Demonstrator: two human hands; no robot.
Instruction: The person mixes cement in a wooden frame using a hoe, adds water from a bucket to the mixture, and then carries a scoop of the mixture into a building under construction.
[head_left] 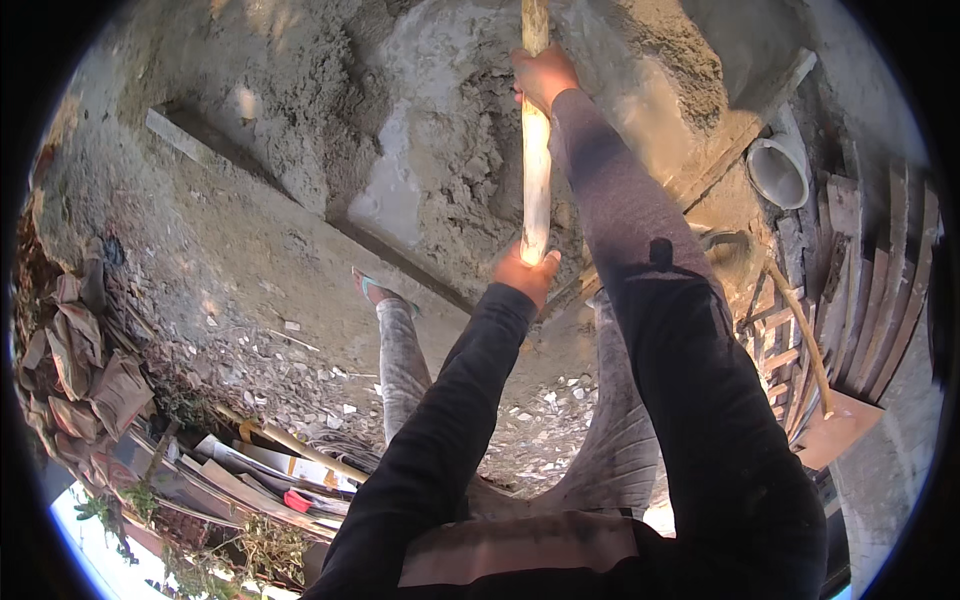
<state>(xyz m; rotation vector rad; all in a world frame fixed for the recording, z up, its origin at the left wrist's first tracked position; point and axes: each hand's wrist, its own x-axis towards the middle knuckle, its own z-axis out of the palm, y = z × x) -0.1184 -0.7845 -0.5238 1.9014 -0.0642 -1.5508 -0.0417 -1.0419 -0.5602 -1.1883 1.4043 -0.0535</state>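
A pale wooden tool handle runs upward through the middle of the head view and leaves it at the top edge, so its far end is out of sight. My left hand is closed around the near end of the handle. Farther up, my right hand grips the same handle with the arm stretched out. Beneath and around the handle lies wet grey mortar, partly lumpy and partly smooth and watery. A long board edges the mortar on the near left side.
At the right stand a bucket, a bent stick and several leaning planks. Crumpled sacks lie at the left. Rubble covers the ground by my feet, and stacked flat scraps lie at the lower left.
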